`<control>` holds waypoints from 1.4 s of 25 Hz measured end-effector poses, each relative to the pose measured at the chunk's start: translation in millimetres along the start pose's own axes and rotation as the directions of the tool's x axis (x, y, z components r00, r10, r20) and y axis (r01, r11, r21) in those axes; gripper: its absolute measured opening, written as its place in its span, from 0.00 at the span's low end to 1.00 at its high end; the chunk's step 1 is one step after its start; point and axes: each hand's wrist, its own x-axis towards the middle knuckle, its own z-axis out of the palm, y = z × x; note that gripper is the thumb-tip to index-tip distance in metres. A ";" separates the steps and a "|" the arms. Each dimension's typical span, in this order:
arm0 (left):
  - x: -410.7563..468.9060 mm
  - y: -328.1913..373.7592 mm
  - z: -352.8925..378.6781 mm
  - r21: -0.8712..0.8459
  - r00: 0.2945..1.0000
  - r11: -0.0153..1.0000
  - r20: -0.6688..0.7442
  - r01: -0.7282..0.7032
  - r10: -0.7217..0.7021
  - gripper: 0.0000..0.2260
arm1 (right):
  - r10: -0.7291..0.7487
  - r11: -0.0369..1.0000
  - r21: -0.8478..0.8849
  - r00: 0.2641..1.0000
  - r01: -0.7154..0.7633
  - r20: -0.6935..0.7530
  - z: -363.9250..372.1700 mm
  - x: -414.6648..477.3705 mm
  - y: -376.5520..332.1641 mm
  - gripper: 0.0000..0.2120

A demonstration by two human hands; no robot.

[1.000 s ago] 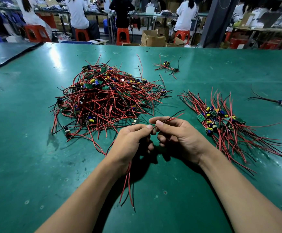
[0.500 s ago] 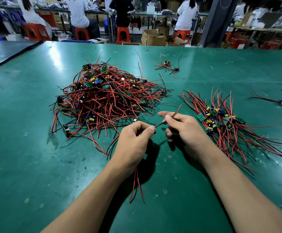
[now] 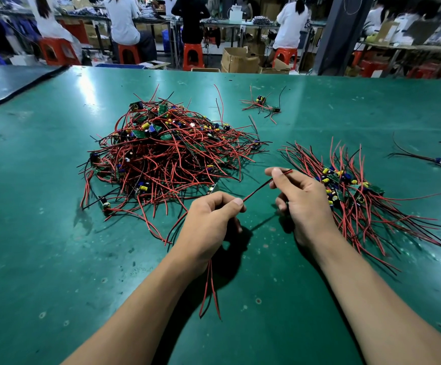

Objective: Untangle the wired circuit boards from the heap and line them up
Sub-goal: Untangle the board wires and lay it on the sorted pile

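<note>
Head view puts our left hand (image 3: 208, 222) curled in a fist round one unit's leads, thumb and forefinger pinching a red-and-black wire (image 3: 257, 190), while our right hand (image 3: 306, 204) pinches that wire's far end, its other fingers loosely bent. The wire runs taut between the two hands, just in front of the heap (image 3: 166, 154). More red leads (image 3: 210, 293) hang from below the left fist, and the board itself is hidden from us. The row (image 3: 351, 196) of finished units lies just beside the right hand. We judge that too hard a pull could strain the wire where it joins the board. The hanging leads could also catch stray strands at the heap's near edge and drag them along, and a careless set-down could knock the row askew. A green worktop (image 3: 56, 259), scuffed and glossy, carries everything, with a small cluster (image 3: 261, 104) farther back. Beyond it people sit on orange stools (image 3: 193, 55) near a cardboard box (image 3: 237, 60).
</note>
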 end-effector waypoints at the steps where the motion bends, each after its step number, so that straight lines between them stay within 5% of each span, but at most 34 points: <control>1: 0.2 0.2 -0.4 -0.017 1.000 1.000 0.000 0.006 -0.006 0.10 | -0.011 1.000 0.002 1.000 0.011 -0.009 1.0 -0.1 0.0 0.08; 5: -0.2 0.8 -1.4 -0.043 1.000 0.999 0.001 0.021 -0.021 0.10 | -0.011 0.998 0.065 0.999 0.013 -0.030 4.3 -0.4 0.3 0.13; 8: -0.1 0.7 -2.2 -0.030 1.000 0.999 0.003 0.023 -0.023 0.10 | -0.313 0.890 -0.379 0.944 0.254 -0.102 -0.6 -1.7 0.5 0.07; 10: -0.5 0.7 -3.0 -0.028 1.000 0.999 0.003 0.025 -0.025 0.10 | -0.453 0.791 -0.512 0.883 0.336 -0.121 -3.2 -2.9 0.6 0.03; 15: -0.1 1.0 -4.4 -0.032 1.000 0.999 0.002 0.031 -0.031 0.09 | -0.312 0.889 -0.400 0.934 0.221 -0.176 -4.1 0.2 -1.3 0.10; 19: 0.6 1.1 -4.5 -0.050 0.999 0.998 0.001 0.050 -0.050 0.09 | -0.110 0.986 -0.142 0.982 0.088 -0.153 -4.6 2.8 -2.2 0.12; 23: -0.2 2.0 -3.7 -0.029 0.998 0.998 0.014 0.055 -0.054 0.09 | -0.440 0.772 -0.568 0.885 0.286 -0.153 -8.9 1.2 1.7 0.11; 25: -1.6 3.5 -3.7 -0.053 0.997 0.996 0.027 0.070 -0.069 0.08 | -0.328 0.872 -0.435 0.928 0.224 -0.179 -9.1 2.1 1.2 0.12; 27: -2.6 6.0 -3.9 -0.144 0.992 0.982 0.062 0.119 -0.111 0.10 | -0.061 0.995 -0.089 0.979 0.044 -0.194 -6.9 3.7 -2.8 0.11; 29: -2.2 9.5 -4.9 -0.238 0.985 0.957 0.099 0.164 -0.144 0.14 | 0.142 0.985 0.126 0.976 -0.122 -0.166 -3.9 3.5 -7.4 0.12; 35: 1.1 15.0 -7.5 -0.344 0.958 0.896 0.154 0.280 -0.240 0.27 | 0.164 0.986 0.021 0.972 -0.163 -0.169 -1.8 1.1 -7.6 0.10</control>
